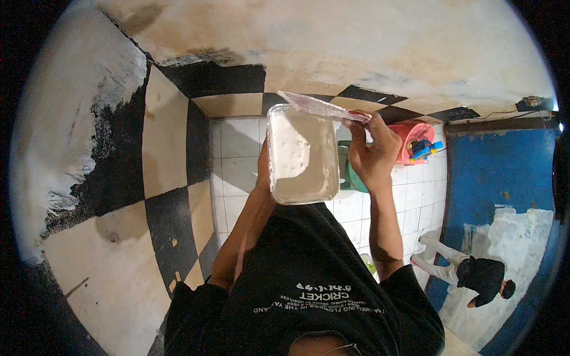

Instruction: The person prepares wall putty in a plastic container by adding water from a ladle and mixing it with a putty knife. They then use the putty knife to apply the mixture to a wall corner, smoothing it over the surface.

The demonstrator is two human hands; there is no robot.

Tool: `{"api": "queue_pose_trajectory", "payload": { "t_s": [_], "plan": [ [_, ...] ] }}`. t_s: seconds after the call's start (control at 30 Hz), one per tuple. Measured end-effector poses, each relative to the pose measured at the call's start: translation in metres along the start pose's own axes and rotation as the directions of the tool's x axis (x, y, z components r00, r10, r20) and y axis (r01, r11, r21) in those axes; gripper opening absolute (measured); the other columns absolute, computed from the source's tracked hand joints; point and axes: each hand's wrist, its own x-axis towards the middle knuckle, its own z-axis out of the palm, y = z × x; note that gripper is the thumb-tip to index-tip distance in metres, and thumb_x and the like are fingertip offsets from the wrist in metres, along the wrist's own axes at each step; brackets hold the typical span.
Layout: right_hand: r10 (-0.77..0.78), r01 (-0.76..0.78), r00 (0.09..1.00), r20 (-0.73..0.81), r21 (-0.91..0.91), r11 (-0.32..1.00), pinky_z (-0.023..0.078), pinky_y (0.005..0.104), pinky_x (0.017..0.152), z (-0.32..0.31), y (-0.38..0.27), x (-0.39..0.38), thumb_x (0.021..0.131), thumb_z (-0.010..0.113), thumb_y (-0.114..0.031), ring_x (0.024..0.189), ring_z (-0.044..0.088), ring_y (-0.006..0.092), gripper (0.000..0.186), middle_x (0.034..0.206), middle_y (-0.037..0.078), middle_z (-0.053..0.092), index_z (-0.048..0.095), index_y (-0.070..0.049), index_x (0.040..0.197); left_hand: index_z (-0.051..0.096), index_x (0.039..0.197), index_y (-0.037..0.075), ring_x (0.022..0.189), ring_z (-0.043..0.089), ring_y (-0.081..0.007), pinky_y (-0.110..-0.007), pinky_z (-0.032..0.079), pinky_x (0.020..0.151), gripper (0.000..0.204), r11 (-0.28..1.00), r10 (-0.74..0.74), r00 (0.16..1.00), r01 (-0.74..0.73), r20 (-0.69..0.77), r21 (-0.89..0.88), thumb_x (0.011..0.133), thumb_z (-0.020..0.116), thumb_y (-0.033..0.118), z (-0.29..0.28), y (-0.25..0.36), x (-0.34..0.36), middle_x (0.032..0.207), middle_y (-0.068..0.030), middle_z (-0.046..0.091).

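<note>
In front of my chest is a rectangular plastic tub with thick cream-white contents, whose surface shows a few small dimples. My left hand grips its left side, with most of the fingers hidden behind the tub. My right hand is closed, pinching the right end of a thin, pinkish lid. The lid is tilted up over the tub's far edge and casts a shadow across the contents.
Black-and-cream checkered walls stand close at left and ahead. White floor tiles lie below. Right of me are a green object and a pinkish-red plastic container with a blue-yellow object. A person is by the blue-and-white surface.
</note>
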Motion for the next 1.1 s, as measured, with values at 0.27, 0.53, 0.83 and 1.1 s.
{"api": "queue_pose_trajectory", "payload": {
  "t_s": [0.27, 0.53, 0.83, 1.1],
  "plan": [
    [-0.079, 0.051, 0.977, 0.197, 0.143, 0.988, 0.054, 0.0254, 0.071, 0.007, 0.010, 0.015, 0.075, 0.051, 0.018, 0.079, 0.071, 0.0182, 0.024, 0.089, 0.013, 0.072, 0.063, 0.003, 0.091, 0.046, 0.131, 0.005, 0.103, 0.063, -0.0245, -0.039, 0.054, 0.090, 0.049, 0.990, 0.050, 0.998, -0.045, -0.034, 0.131, 0.100, 0.037, 0.041, 0.008, 0.008, -0.001, 0.119, -0.0125, 0.059],
    [-0.128, 0.126, 0.992, -0.003, 0.172, 0.977, 0.050, 0.0284, 0.060, 0.008, 0.003, 0.023, 0.071, 0.065, 0.007, 0.065, 0.067, 0.0210, 0.024, 0.081, 0.012, 0.069, 0.066, -0.003, 0.092, 0.045, 0.132, 0.005, 0.105, 0.062, -0.0244, -0.039, 0.053, 0.091, 0.050, 0.998, 0.020, 1.000, -0.020, 0.000, 0.064, 0.100, 0.036, 0.043, 0.018, 0.013, 0.002, 0.120, -0.0120, 0.059],
    [-0.110, 0.089, 0.982, 0.155, 0.140, 0.986, 0.055, 0.0262, 0.072, 0.003, 0.006, 0.030, 0.076, 0.048, 0.018, 0.078, 0.070, 0.0179, 0.027, 0.088, 0.011, 0.071, 0.064, 0.003, 0.090, 0.046, 0.132, 0.006, 0.104, 0.063, -0.0250, -0.039, 0.054, 0.090, 0.051, 0.999, -0.004, 0.999, 0.006, 0.049, -0.035, 0.100, 0.034, 0.044, 0.023, 0.024, 0.005, 0.120, -0.0122, 0.059],
    [-0.097, 0.075, 0.976, 0.195, 0.115, 0.990, 0.054, 0.0248, 0.070, 0.006, 0.017, 0.032, 0.074, 0.049, 0.018, 0.076, 0.069, 0.0162, 0.025, 0.083, 0.011, 0.071, 0.064, 0.003, 0.088, 0.045, 0.134, 0.006, 0.106, 0.062, -0.0242, -0.039, 0.053, 0.091, 0.051, 0.973, 0.091, 0.991, -0.109, 0.095, 0.202, 0.100, 0.034, 0.043, 0.034, 0.026, 0.003, 0.123, -0.0121, 0.058]
  ]
}}
